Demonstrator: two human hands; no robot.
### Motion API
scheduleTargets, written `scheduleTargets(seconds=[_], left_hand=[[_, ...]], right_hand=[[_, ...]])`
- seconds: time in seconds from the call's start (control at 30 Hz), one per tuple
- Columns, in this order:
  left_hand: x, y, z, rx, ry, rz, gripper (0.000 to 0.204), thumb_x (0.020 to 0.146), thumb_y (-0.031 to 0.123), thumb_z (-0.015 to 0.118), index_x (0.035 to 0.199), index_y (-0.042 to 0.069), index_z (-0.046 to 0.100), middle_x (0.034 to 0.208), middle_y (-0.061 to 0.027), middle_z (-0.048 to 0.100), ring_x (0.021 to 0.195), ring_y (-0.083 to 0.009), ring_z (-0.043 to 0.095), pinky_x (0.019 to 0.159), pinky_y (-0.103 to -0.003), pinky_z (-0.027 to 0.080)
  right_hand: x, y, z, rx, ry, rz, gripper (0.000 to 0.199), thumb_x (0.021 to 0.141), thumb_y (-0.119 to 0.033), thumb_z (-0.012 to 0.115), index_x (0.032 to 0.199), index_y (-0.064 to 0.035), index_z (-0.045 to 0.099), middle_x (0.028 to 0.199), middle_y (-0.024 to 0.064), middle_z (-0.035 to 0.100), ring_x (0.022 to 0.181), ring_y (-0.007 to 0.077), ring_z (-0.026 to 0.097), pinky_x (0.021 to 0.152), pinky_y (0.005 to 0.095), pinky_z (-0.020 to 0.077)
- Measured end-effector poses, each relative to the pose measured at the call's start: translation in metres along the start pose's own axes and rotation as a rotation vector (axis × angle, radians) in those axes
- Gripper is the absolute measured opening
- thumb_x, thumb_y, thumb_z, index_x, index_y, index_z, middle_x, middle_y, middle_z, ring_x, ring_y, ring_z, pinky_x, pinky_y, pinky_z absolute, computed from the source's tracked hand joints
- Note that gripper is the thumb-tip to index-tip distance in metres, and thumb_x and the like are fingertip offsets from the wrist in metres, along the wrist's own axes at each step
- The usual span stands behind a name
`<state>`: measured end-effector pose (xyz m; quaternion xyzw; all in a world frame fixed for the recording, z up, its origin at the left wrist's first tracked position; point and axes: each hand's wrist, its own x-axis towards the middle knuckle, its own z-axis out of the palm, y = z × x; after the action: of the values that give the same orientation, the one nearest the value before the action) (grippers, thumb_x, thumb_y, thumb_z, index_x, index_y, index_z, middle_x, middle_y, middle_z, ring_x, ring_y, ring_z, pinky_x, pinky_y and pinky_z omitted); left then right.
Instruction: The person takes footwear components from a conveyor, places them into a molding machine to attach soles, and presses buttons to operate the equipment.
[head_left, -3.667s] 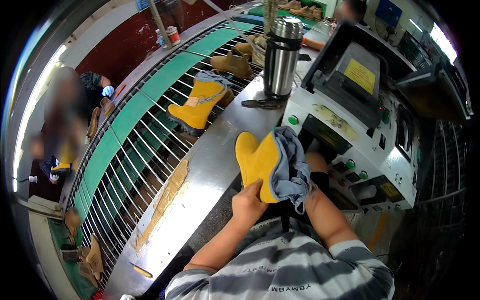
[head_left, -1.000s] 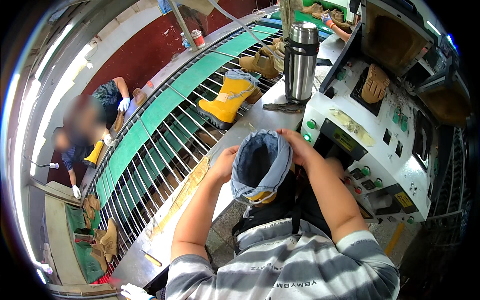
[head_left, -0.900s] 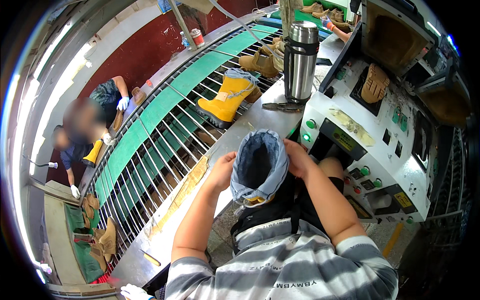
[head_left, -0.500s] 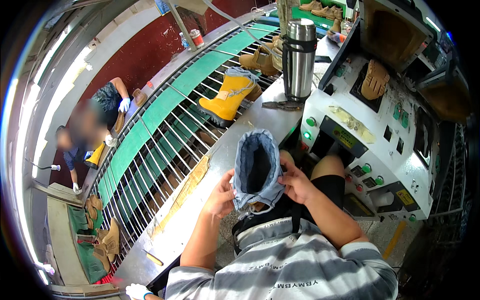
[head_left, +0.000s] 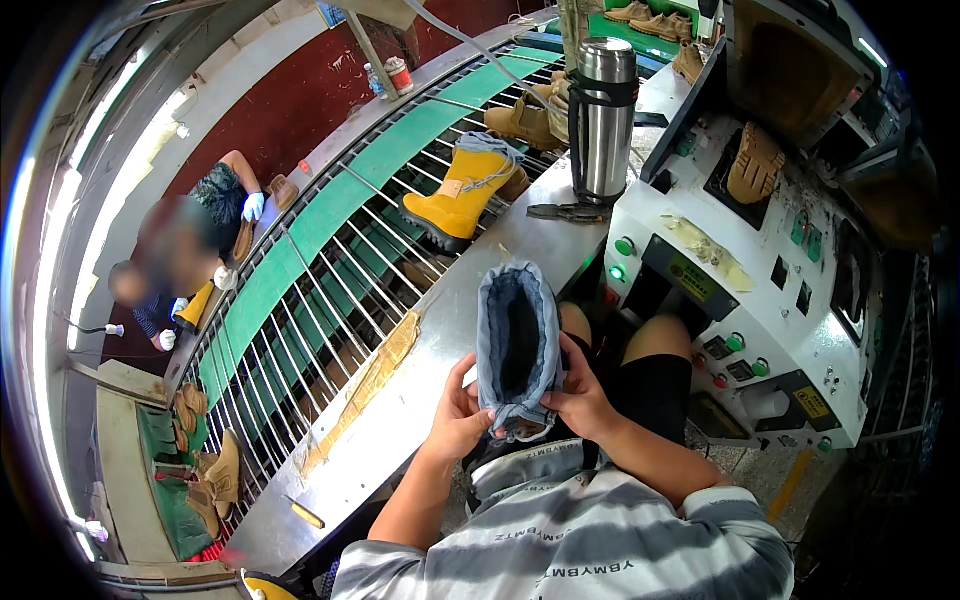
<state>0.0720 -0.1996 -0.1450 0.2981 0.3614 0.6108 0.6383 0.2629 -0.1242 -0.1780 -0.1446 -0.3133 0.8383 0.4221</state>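
Between my two hands is a boot with a blue-grey padded fabric collar [head_left: 490, 340], its opening facing up and its lower part hidden below. My left hand [head_left: 463, 412] grips the collar's near left side, thumb close to the drawstring at the front. On the opposite side my right hand [head_left: 582, 396] pinches the collar's near right edge between thumb and fingers. A yellow boot [head_left: 452, 198] with a similar blue-grey collar and grey laces lies tilted on the bar rack, beyond the metal bench edge [head_left: 440, 350].
A steel thermos [head_left: 604, 135] and dark pliers [head_left: 568, 213] sit on the bench. To the right stands a white machine [head_left: 690, 300] with buttons and a tan sole-shaped pad [head_left: 754, 165]. A small yellow-handled tool [head_left: 306, 514] lies lower left. Co-workers [head_left: 180, 240] are across the rack.
My hands have moved closer together around the collar's near end, and its opening looks narrower. A white-gloved hand at the lower left has gone, and a yellow object now shows there.
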Motion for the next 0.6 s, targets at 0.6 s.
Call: scheduleTargets(seconds=[0.6], left_hand=[[0.039,-0.09,0.004,1.256,0.054,0.399,0.046,0.078,0.024,0.071,0.119,0.005,0.063,0.117,-0.0156,0.063,0.114,-0.0301,0.057,0.1,-0.04,0.041]], right_hand=[[0.014,0.055,-0.112,-0.602,0.482,0.003,0.066,0.081,-0.005,0.069,0.137,-0.0066,0.035,0.092,0.0075,0.06,0.085,0.0145,0.059,0.074,0.0259,0.0475]])
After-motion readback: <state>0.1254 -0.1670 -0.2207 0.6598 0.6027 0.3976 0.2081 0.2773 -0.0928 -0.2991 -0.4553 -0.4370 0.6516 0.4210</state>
